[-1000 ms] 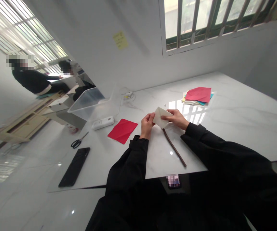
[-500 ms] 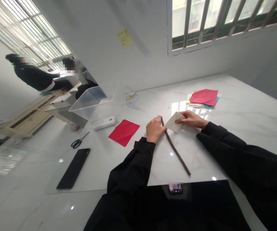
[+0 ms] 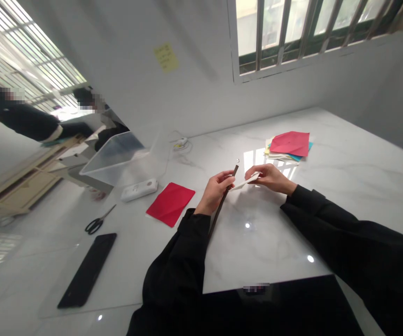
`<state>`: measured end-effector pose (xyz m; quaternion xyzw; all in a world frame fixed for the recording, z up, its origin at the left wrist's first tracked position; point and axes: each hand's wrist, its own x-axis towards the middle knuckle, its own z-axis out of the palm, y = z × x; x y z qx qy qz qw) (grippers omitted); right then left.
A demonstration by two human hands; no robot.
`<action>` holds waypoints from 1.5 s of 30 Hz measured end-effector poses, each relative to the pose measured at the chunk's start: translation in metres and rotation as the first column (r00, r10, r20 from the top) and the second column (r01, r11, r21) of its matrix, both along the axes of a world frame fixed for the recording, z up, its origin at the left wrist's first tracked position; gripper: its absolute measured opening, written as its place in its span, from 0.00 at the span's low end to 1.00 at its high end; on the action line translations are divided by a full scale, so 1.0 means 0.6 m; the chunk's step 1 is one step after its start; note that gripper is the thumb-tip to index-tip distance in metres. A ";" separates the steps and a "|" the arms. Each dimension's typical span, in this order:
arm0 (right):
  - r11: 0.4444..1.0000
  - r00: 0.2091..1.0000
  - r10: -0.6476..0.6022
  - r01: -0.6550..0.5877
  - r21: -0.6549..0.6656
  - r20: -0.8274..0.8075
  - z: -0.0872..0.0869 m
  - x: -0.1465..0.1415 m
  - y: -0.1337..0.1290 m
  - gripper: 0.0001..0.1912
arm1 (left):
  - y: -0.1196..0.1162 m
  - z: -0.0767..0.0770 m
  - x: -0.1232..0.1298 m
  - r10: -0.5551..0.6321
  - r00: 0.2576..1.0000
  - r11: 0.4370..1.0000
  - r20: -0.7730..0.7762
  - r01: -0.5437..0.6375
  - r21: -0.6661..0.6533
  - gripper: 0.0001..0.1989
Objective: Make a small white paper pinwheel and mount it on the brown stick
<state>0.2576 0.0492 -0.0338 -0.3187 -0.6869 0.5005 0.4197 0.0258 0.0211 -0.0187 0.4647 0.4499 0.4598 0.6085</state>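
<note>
Now the stick (image 3: pixel 219 211) slants down to the left, by the left sleeve (image 3: pixel 183 261); half a second ago it went down to the right. The white paper (image 3: pixel 246 182) has turned almost edge-on. The left hand (image 3: pixel 215 190) pinches the stick near its top; the right hand (image 3: pixel 270 178) pinches the paper just beside it. Red paper (image 3: pixel 171 204) and scissors (image 3: pixel 95 226) lie on the shiny table (image 3: pixel 257 252).

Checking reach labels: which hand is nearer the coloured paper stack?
Right. The right hand, holding white paper, is just in front of the coloured paper stack; the left hand, gripping the dark stick, is farther left.
</note>
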 end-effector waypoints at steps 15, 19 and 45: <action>0.992 0.989 -0.082 0.093 0.090 -0.126 0.019 -0.003 -0.008 0.17 | -0.028 0.037 0.009 -0.059 0.998 0.994 0.033 0.062 -0.093 0.22; 0.988 0.984 -0.097 0.113 0.102 -0.149 0.022 -0.002 -0.008 0.16 | -0.032 0.045 0.012 -0.065 0.997 0.994 0.049 0.069 -0.082 0.21; 0.990 0.981 -0.141 0.139 -0.027 -0.132 0.029 0.000 -0.017 0.22 | -0.034 0.042 0.013 -0.159 0.978 0.987 0.134 0.163 -0.015 0.20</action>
